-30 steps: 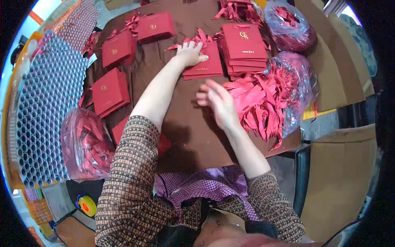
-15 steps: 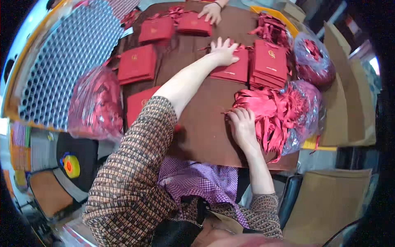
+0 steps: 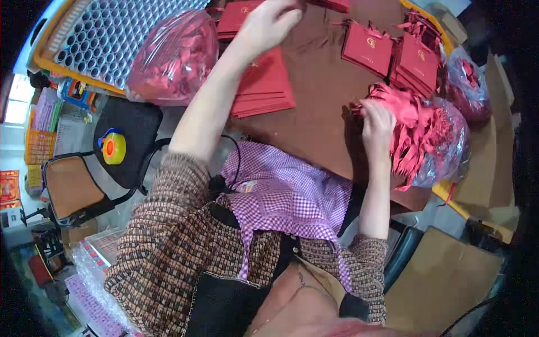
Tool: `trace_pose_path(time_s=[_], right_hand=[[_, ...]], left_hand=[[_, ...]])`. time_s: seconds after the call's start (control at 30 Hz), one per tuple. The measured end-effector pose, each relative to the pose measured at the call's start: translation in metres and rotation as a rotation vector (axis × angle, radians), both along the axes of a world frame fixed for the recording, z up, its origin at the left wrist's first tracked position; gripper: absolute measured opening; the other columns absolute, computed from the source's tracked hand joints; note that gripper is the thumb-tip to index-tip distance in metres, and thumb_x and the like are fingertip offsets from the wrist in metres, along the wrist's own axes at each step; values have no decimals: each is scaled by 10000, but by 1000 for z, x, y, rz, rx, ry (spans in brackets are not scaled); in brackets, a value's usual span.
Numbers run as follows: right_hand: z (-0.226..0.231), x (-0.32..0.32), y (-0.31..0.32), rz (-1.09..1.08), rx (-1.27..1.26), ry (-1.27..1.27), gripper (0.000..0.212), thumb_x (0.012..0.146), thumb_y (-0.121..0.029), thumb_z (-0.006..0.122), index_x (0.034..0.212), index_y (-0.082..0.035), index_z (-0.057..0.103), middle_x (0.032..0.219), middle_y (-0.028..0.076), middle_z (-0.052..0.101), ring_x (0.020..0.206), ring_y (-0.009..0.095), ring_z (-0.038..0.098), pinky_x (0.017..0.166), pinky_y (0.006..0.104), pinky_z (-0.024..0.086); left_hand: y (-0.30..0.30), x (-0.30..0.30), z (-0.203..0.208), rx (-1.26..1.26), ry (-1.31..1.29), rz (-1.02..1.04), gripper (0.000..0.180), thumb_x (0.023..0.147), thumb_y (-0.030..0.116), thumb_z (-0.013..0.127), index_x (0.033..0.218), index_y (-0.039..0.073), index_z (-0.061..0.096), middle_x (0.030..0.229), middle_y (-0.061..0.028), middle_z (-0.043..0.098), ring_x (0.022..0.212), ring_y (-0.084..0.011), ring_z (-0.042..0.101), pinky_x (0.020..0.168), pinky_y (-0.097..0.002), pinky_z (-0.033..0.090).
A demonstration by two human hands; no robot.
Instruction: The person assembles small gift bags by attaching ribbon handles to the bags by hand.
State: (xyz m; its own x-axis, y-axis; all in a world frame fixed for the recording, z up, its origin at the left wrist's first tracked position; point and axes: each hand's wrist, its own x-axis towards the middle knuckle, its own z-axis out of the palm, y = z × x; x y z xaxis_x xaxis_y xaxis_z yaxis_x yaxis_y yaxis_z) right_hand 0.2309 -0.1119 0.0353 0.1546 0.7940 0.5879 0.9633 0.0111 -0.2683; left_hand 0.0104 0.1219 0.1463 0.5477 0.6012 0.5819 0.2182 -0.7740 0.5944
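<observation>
My left hand (image 3: 268, 27) is raised over the left part of the table, slightly blurred. Its thumb stands off from the fingers, and I see nothing held between them. Beneath and beyond it lie a stack of flat red gift bags (image 3: 264, 90) and another red bag stack (image 3: 233, 17), partly covered by my hand and arm. At the right, my right hand (image 3: 379, 121) has its fingers curled on the left end of a heap of red ribbons (image 3: 415, 129). Farther back lie red bags with gold emblems (image 3: 366, 48) and a taller stack of them (image 3: 416, 63).
A clear plastic bag of red ribbons (image 3: 174, 59) sits at the table's left edge, by a blue honeycomb-patterned crate (image 3: 123, 39). Another filled plastic bag (image 3: 467, 84) stands at the right. A chair (image 3: 126, 129) with a yellow and orange round object is left of the brown table (image 3: 320, 112).
My left hand has left the bag stack at the far middle and moved left, over the left stacks. My right hand stays at the ribbons. The whole view has shifted.
</observation>
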Motion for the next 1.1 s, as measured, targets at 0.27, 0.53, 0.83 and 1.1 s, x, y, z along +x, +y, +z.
trace_pose_path(time_s=[0.27, 0.53, 0.83, 1.1], right_hand=[[-2, -16, 9, -36, -30, 8, 287, 854, -68, 531, 1135, -99, 580, 823, 95, 572, 847, 276, 549, 763, 378, 397], [-12, -23, 2, -34, -25, 63, 294, 819, -26, 540, 1110, -55, 559, 831, 126, 620, 826, 282, 602, 752, 356, 462], [6, -14, -3, -65, 39, 302, 126, 769, 3, 598, 895, 3, 597, 884, 136, 639, 848, 237, 623, 765, 319, 478], [14, 1, -14, 6, 179, 648, 112, 783, 1, 630, 893, -24, 627, 872, 17, 604, 839, 102, 556, 751, 226, 444]], left_hand=[[-46, -95, -116, -3, 478, 431, 609, 848, 374, 567, 1289, -15, 409, 1356, -280, 347, 1247, -421, 351, 1037, -441, 302], [-42, -107, -133, -244, 348, 373, 736, 814, 434, 601, 1346, 6, 325, 1381, -330, 246, 1256, -461, 318, 1023, -448, 323], [-94, -70, -142, -184, 466, 439, 675, 825, 449, 585, 1274, -25, 414, 1352, -326, 293, 1169, -487, 385, 974, -491, 350], [-108, -61, -135, -225, 453, 383, 727, 847, 449, 559, 1342, -26, 317, 1384, -341, 213, 1170, -512, 369, 979, -519, 335]])
